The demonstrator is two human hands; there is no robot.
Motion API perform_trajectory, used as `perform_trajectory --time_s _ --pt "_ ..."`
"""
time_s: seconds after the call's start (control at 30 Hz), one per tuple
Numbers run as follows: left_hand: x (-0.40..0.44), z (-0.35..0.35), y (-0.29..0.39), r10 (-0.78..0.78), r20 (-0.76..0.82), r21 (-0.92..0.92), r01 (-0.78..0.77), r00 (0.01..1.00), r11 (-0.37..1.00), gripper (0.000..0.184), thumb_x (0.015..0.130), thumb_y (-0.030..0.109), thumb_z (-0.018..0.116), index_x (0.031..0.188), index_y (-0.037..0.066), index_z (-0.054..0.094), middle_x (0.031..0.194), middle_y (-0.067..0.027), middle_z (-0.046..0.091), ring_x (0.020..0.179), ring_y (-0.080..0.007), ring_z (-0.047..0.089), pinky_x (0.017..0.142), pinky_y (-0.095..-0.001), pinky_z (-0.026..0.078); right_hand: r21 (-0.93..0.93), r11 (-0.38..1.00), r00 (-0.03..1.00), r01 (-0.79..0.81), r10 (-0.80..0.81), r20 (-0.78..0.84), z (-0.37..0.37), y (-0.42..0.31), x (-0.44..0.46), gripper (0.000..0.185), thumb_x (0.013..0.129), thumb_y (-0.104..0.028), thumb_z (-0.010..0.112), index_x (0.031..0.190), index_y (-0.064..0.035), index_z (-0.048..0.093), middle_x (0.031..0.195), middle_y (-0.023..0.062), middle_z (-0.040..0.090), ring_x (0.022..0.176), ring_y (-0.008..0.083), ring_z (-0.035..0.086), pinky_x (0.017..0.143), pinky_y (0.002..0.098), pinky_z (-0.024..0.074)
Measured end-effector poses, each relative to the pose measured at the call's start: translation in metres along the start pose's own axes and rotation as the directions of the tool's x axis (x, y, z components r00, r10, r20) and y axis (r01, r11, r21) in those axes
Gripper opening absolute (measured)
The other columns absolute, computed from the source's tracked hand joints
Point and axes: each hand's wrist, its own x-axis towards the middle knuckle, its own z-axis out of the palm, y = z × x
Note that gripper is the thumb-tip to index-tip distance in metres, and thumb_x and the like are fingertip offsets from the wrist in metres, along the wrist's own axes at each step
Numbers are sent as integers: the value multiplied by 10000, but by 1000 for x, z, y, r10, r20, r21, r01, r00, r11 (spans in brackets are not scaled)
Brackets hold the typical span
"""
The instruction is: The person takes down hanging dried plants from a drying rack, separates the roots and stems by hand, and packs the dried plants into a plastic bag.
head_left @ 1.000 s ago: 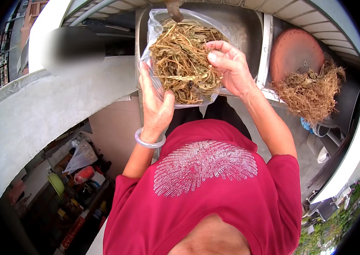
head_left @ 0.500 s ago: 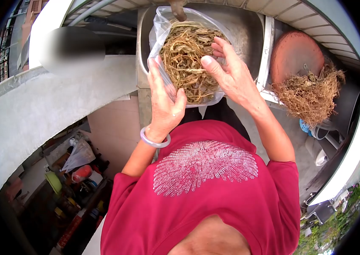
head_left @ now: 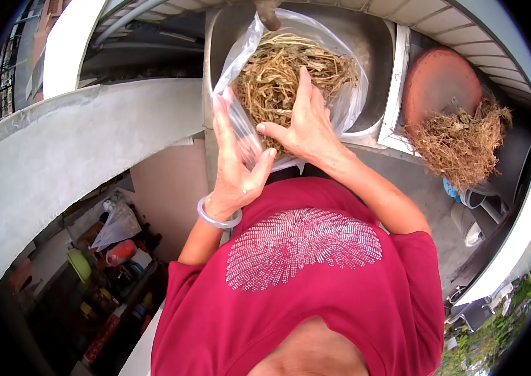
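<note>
A clear plastic bag [head_left: 352,113] stands wide-mouthed in the metal sink, filled with dried brown plant stalks and leaves [head_left: 272,81]. My left hand [head_left: 234,166], with a pale bangle [head_left: 218,220] at its wrist, rests against the bag's near left side. Its fingers are stretched out and the thumb is apart, with bag film showing between them. My right hand [head_left: 309,128] lies over the near right part of the dried plants, fingers extended and thumb spread toward the left hand. Its fingertips appear to touch the stalks.
The metal sink [head_left: 378,69] surrounds the bag, and a faucet spout [head_left: 268,15] hangs over its far edge. To the right, a heap of dry, rootlike plants [head_left: 463,147] lies against a reddish round lid [head_left: 441,88]. A concrete ledge [head_left: 90,144] runs along the left.
My right hand has moved left and nearer to me, from the bag's right side onto the stalks. The bag's right side has spread wider. My left hand has shifted slightly left.
</note>
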Motion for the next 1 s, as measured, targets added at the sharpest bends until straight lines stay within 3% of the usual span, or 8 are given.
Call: perform_trajectory --time_s 0.13,0.23,0.33,0.4,0.6,0.77,0.83,1.0 --pt "-1 -2 4 35 93 70 -41 995 997 945 745 -135 492 1412 46 -152 1502 -141 -49 1353 -227 138 1009 -359 325 -215 973 993 78 -95 -66 7 -18 -1 1116 615 -232 778 1377 82 25 1179 330 336 1021 461 423 803 559 371" --pt "0 -3 10 49 89 147 -61 995 987 937 722 -136 468 1420 47 -130 1508 -136 -2 1069 -141 436 728 -236 445 -284 953 981 109 -149 -124 15 -7 6 1072 588 -117 755 1396 34 66 1098 278 370 965 443 471 719 504 451" --pt "-2 -4 16 -44 -15 -99 42 999 994 937 690 -150 444 1426 41 -102 1508 -141 27 669 -40 398 551 -185 376 -230 939 935 255 -300 -190 2 11 14 1015 571 5 699 1398 3 112 1036 239 391 876 420 530 679 423 511" --pt "-5 -12 18 -67 21 -56 68 998 996 928 686 -150 430 1428 40 -95 1507 -141 28 690 -38 410 561 -183 384 -262 948 940 178 -243 -240 -24 14 24 969 597 -13 700 1392 -25 147 1063 233 416 888 417 538 727 428 499" --pt "1 -21 19 0 37 178 -7 999 984 874 657 -137 443 1421 -24 34 1469 -191 144 1284 -264 312 685 -217 463 -426 902 924 72 -221 -311 -58 26 36 866 647 -62 687 1370 -11 213 1060 233 450 916 403 539 747 418 491" --pt "4 -32 30 -33 -40 289 43 999 956 753 646 -153 437 1371 25 341 1397 -196 275 1088 -247 504 710 -255 468 -541 834 895 106 -317 -313 -56 24 31 843 650 -64 698 1326 64 213 996 217 417 810 392 561 644 421 501" --pt "4 -34 21 104 -88 432 -57 991 900 601 659 -165 453 1203 68 560 1333 -183 365 811 -169 558 658 -242 451 -543 833 897 108 -317 -308 -56 23 28 832 654 -61 695 1322 75 218 985 215 417 792 386 560 627 419 498" --pt "-4 -34 24 25 -160 586 74 987 807 432 705 -155 468 1038 52 649 1146 -187 513 641 -185 544 643 -256 438 -567 815 900 119 -330 -286 -55 20 23 845 652 -56 698 1328 78 208 1005 219 417 784 388 561 620 409 503"
